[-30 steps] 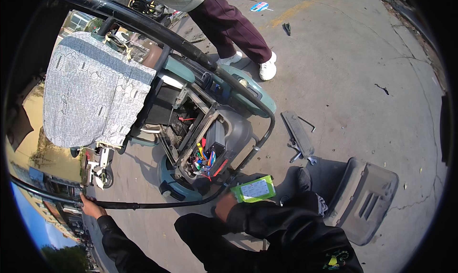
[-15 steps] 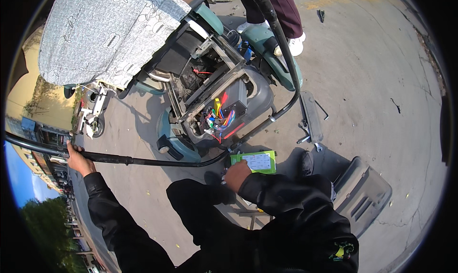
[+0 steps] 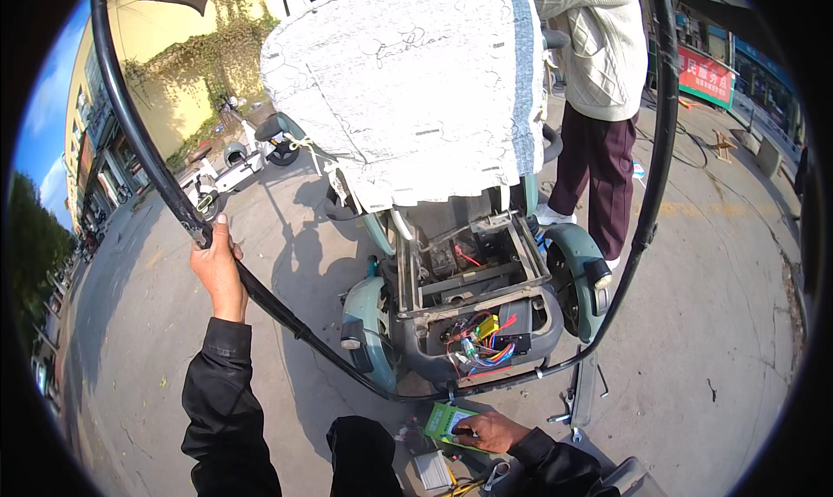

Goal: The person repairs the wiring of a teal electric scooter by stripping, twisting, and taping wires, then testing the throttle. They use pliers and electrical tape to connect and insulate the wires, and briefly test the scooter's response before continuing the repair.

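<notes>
My left hand [image 3: 220, 276] grips the black tubular bar [image 3: 276, 310] that curves around the back of a green-trimmed vehicle. Below the bar, my right hand [image 3: 491, 433] has its fingers bent over a flat green box [image 3: 439, 419] with a white label, seemingly holding its edge. Just beyond, the vehicle's rear compartment [image 3: 416, 332] lies uncovered. A bundle of coloured wires [image 3: 490, 351] with connectors, one of them yellow [image 3: 488, 326], spills out beside a dark unit. Close to my right hand, a silver finned box [image 3: 432, 471] rests near my knee.
A patterned grey-white cover [image 3: 408, 89] drapes the vehicle's seat area. Another person in a white knitted sweater [image 3: 605, 54] stands at its right side. Wrenches [image 3: 568, 403] and a long grey strip [image 3: 585, 393] lie on the ground at right. A white scooter [image 3: 247, 163] stands at far left.
My view has tilted up, bringing in the other person's upper body. The green box now appears turned, with my right hand over it. My left hand stays on the bar.
</notes>
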Motion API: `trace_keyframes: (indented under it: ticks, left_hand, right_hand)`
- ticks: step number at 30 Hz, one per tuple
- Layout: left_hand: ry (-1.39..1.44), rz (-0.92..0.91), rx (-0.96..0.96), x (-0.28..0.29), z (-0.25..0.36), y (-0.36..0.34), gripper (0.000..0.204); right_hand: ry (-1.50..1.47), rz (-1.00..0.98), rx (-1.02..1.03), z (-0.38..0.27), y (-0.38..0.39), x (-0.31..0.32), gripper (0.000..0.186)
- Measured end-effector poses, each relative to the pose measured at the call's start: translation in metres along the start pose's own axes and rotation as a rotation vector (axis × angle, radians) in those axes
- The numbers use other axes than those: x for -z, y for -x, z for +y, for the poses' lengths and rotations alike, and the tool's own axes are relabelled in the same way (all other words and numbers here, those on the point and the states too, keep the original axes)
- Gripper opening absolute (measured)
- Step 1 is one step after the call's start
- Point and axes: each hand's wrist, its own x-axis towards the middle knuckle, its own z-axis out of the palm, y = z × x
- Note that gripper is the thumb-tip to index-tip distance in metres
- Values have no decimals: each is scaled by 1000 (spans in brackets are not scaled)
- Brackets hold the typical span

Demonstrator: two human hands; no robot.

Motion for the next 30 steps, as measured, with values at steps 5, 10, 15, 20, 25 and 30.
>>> trace_keyframes:
  ticks: [5, 10, 15, 20, 25, 30]
  left_hand:
    - [-16, -154, -7, 14, 6, 10, 26]
    - [20, -224, 167, 19, 22, 15, 21]
    - [-258, -329, 288, 30, 40, 10, 43]
    - [-55, -629, 498, 51, 39, 3, 52]
    - [46, -679, 502, 60, 43, -9, 45]
    - [-32, -853, 665, 66, 52, -28, 38]
  right_hand:
    - [-60, 334, 66, -130, -30, 133, 34]
    - [28, 632, 557, -288, -115, 200, 37]
    - [43, 395, 415, -395, -195, 198, 68]
    - [-64, 420, 154, -424, -235, 156, 46]
    - [-77, 649, 78, -429, -246, 129, 36]
    - [36, 690, -154, -451, -262, 131, 24]
